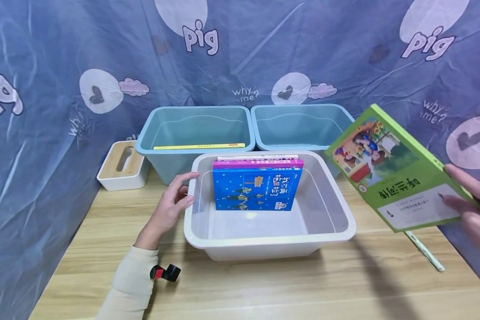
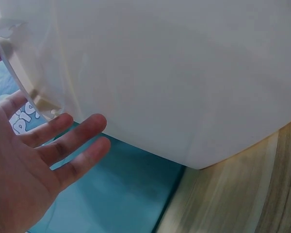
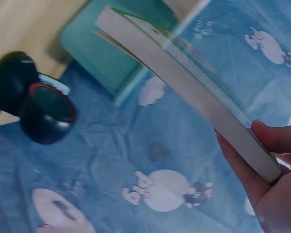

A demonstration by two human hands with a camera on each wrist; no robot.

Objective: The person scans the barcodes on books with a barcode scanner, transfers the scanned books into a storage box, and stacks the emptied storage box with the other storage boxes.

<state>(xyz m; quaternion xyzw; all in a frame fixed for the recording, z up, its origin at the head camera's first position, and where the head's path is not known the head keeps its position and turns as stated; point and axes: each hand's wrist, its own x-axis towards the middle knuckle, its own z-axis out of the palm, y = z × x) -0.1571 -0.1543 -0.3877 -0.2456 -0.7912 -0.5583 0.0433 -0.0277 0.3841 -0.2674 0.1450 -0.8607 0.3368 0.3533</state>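
In the head view my right hand [image 1: 474, 206] grips a green paperback book [image 1: 392, 166] by its near corner, thumb on one cover and fingers on the other. It is raised and tilted, right of the white bin [image 1: 270, 242]. The right wrist view shows the page edges of the book [image 3: 203, 99] between thumb and fingers. My left hand [image 1: 172, 200] is at the bin's left rim, fingertips touching it; its fingers look extended and spread in the left wrist view. Inside the bin, a blue picture book [image 1: 256, 191] stands upright before a pink book [image 1: 258, 164] and a white-edged one.
Behind stand two teal bins, the left one [image 1: 196, 126] holding a yellow book [image 1: 200, 146], the right one [image 1: 302, 124] beside it. A wood-topped tissue box [image 1: 122, 166] sits left. A thin green-and-white strip [image 1: 426, 252] lies right. Dark rounded objects [image 3: 46, 114] appear in the right wrist view.
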